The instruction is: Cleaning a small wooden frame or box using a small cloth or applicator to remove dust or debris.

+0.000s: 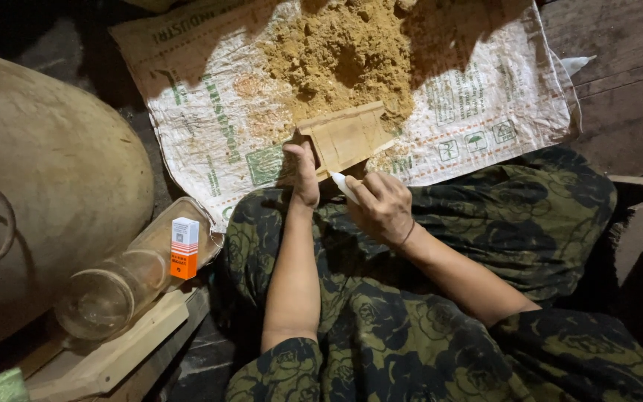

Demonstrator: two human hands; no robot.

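The left hand [303,175] has its grip clamped on a small wooden piece [345,136]. The right hand [382,205] has its grip clamped on a white tube [344,187], just below that piece.

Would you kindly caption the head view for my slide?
Left hand steadies a small pale wooden frame while right hand applies a white tube.

One view only, head-mounted, looking steeply down over the wearer's own lap and forearms. Faces forward and down: the sack [485,97] with its sandy heap [344,52] lies at the top of frame, farthest from the lens; the patterned cloth [426,335] over the knees fills the bottom, nearest. Close range, arm's reach. Both hands sit near centre. A jar [113,290] lies at lower left, plank floor [626,82] upper right.
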